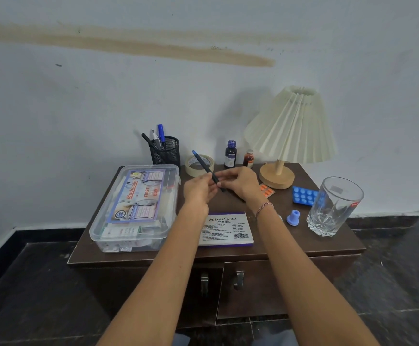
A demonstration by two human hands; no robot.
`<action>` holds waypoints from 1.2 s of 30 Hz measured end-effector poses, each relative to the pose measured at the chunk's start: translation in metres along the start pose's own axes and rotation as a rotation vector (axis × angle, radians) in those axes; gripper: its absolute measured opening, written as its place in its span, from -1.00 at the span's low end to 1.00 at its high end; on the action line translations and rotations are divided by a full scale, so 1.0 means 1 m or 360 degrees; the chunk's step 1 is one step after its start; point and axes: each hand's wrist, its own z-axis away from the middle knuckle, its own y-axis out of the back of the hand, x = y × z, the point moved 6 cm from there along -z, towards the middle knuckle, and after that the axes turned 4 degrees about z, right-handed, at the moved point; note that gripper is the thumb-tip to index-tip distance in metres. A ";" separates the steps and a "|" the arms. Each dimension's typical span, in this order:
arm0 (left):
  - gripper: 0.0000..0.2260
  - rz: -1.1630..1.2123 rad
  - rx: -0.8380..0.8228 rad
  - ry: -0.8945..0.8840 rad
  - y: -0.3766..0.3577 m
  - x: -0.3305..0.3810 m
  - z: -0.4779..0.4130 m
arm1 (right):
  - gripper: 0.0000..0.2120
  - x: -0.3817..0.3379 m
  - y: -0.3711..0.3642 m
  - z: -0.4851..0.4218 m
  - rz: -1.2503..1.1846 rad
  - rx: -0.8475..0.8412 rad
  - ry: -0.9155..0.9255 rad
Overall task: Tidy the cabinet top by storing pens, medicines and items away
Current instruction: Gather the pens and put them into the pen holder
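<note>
Both hands meet over the middle of the dark wooden cabinet top (328,243). My left hand (198,189) and my right hand (238,183) together hold a black pen (203,164) with a blue end that points up and to the left. A black mesh pen holder (166,152) with three pens stands at the back. A clear first aid box (136,206) with its lid on lies on the left. An orange pill strip (266,190) and a blue pill strip (303,194) lie on the right. Two small medicine bottles (230,154) (248,158) stand at the back.
A roll of masking tape (199,166) lies behind my hands. A stamp pad box (226,229) lies near the front edge. A small blue cap (293,217) and a drinking glass (334,207) stand on the right, a pleated lamp (290,128) behind. Two cabinet doors (253,290) are below.
</note>
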 end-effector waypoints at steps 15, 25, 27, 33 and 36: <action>-0.82 -0.0604 0.0115 -0.0578 0.021 0.035 -0.003 | -0.74 0.011 0.035 -0.010 0.0171 0.0294 -0.0078; -0.80 -0.1264 0.0157 -0.0967 0.013 0.047 0.003 | -0.72 0.016 0.027 -0.044 0.1279 0.0112 -0.0214; -0.79 -0.1321 0.0161 -0.0990 0.012 0.047 0.003 | -0.69 0.014 0.024 -0.048 0.1414 0.0096 -0.0191; -0.80 -0.1345 0.0163 -0.0989 0.015 0.048 0.001 | -0.71 0.019 0.011 -0.051 0.1651 0.0074 -0.0122; -0.80 -0.1349 0.0167 -0.1005 0.014 0.050 0.001 | -0.70 0.018 0.011 -0.050 0.1642 0.0087 -0.0127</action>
